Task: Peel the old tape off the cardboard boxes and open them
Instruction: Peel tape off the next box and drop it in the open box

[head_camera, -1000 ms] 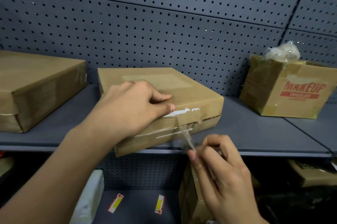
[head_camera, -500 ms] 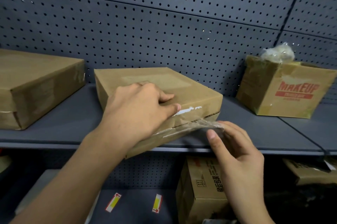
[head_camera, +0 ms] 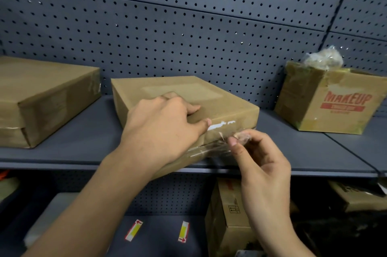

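Here, head view, the only one:
Middle box (head_camera: pixel 201 97): flat cardboard, on the grey shelf (head_camera: pixel 303 152), turned so a corner points right; its near corner overhangs the shelf's front edge.
Left hand (head_camera: pixel 161 129): spread flat on the box's near top edge, fingers curled, thumb along the front face, pressing down; it grips nothing, it only pins the box.
Right hand (head_camera: pixel 263 164): just right of the near face, thumb and forefinger pinched on a crumpled end of clear tape (head_camera: pixel 217 148).
Tape: thin, glossy film, one end lifted, the rest apparently stuck along the seam of the front face; a white torn patch (head_camera: pixel 222 125) sits above it.
Handling, tape: likely light, limp and sticky, prone to stretch, split or cling to skin; best taken close to where it leaves the cardboard and pulled low along the seam.
Handling, box: looks light and fairly stiff, but the paper face seems to tear; it could slide or tip off the edge unless held down from above.
Other boxes: a large box (head_camera: pixel 46 97) far left, a printed box (head_camera: pixel 330 99) far right with a plastic wad (head_camera: pixel 324 58) on top; both well apart from the hands.
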